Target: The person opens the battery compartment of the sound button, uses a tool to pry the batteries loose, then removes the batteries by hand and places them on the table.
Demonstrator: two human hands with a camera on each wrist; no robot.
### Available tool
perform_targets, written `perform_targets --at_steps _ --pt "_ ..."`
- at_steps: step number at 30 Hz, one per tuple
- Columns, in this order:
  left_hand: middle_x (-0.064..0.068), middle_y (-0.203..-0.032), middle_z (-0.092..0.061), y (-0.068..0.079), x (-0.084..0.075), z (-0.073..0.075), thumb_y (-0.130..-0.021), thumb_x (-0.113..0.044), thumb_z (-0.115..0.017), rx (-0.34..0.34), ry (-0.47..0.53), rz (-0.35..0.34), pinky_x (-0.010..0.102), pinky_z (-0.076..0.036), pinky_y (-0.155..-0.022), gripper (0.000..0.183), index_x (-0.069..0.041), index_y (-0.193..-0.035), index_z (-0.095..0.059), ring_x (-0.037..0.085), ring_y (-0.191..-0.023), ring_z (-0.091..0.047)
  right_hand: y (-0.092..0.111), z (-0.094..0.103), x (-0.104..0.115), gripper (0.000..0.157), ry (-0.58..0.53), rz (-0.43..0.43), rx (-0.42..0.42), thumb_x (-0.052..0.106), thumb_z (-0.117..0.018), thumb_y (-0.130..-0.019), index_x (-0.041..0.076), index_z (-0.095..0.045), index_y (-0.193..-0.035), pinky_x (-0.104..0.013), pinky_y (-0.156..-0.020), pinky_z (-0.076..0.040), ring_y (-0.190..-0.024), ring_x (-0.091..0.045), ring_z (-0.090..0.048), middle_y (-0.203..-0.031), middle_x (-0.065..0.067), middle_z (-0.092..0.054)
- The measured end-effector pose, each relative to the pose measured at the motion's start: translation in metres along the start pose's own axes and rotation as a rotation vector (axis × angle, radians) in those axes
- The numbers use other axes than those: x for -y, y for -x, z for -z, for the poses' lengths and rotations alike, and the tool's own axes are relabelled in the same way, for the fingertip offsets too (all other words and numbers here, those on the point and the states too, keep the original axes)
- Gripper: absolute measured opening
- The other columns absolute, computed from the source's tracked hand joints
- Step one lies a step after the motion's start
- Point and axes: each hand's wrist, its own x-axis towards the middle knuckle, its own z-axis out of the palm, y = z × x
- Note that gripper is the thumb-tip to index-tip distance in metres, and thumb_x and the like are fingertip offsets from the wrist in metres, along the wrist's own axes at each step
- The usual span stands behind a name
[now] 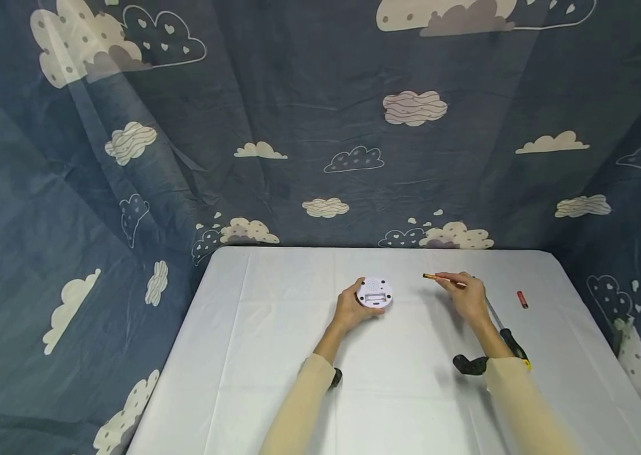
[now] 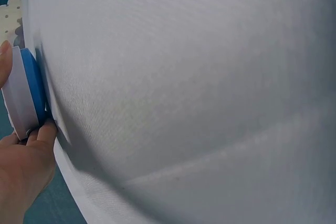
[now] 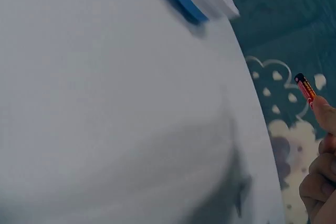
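Note:
In the head view, my left hand (image 1: pixel 350 308) grips a round white device (image 1: pixel 367 287) by its edge. Its back faces up, showing dark round feet and a rectangular battery compartment (image 1: pixel 376 297). From the side, the left wrist view shows the device's white back half (image 2: pixel 18 93) and blue front (image 2: pixel 34 85), with the thumb on one face and fingers underneath. To the right, my right hand (image 1: pixel 468 297) pinches a small battery (image 1: pixel 430 276) near one end, pointing toward the device. Its red and black wrapper shows in the right wrist view, where the fingers (image 3: pixel 320 177) are curled.
A red battery (image 1: pixel 522 299) lies on the white-covered table (image 1: pixel 275 354), right of my right hand. A screwdriver with a black and yellow handle (image 1: pixel 514 344) lies partly behind my right forearm. Dark cloth with cloud prints (image 1: pixel 309 126) hangs behind the table and at its sides.

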Motion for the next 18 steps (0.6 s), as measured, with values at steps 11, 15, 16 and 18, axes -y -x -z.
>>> perform_targets --at_steps 11,15,16,18 --pt "0.016 -0.153 -0.056 0.001 -0.002 0.0 -0.07 -0.013 -0.097 0.002 -0.014 -0.001 0.04 -0.04 -0.123 0.101 0.0 -0.155 -0.044 0.028 -0.144 -0.052 -0.018 0.074 -0.046 0.038 -0.014 -0.235 -0.139 0.031 -0.071 -0.099 0.004 -0.075 -0.124 -0.014 -0.052 -0.04 -0.078 0.0 -0.049 -0.088 0.023 -0.057" --pt "0.016 -0.152 -0.057 0.001 -0.003 -0.001 -0.07 -0.015 -0.097 0.004 -0.021 -0.006 0.04 -0.04 -0.123 0.102 -0.001 -0.155 -0.044 0.028 -0.144 -0.052 -0.021 0.097 -0.066 0.033 -0.135 -0.347 -0.249 0.024 -0.073 -0.098 0.005 -0.075 -0.124 -0.006 -0.053 -0.044 -0.075 0.007 -0.053 -0.081 0.03 -0.056" --pt "0.016 -0.152 -0.057 0.001 -0.003 -0.001 -0.07 -0.015 -0.098 0.006 -0.019 -0.006 0.04 -0.041 -0.123 0.101 -0.001 -0.155 -0.044 0.028 -0.144 -0.052 -0.02 0.101 -0.07 0.031 -0.148 -0.37 -0.273 0.023 -0.073 -0.097 0.006 -0.076 -0.123 -0.006 -0.053 -0.045 -0.073 0.008 -0.053 -0.08 0.03 -0.056" --pt "0.016 -0.152 -0.057 0.001 -0.003 -0.001 -0.07 -0.015 -0.098 0.007 -0.012 -0.006 0.041 -0.041 -0.122 0.102 0.0 -0.155 -0.043 0.028 -0.143 -0.053 -0.019 0.106 -0.08 0.028 -0.169 -0.404 -0.31 0.022 -0.074 -0.096 0.009 -0.078 -0.121 -0.004 -0.054 -0.046 -0.069 0.009 -0.054 -0.079 0.029 -0.057"
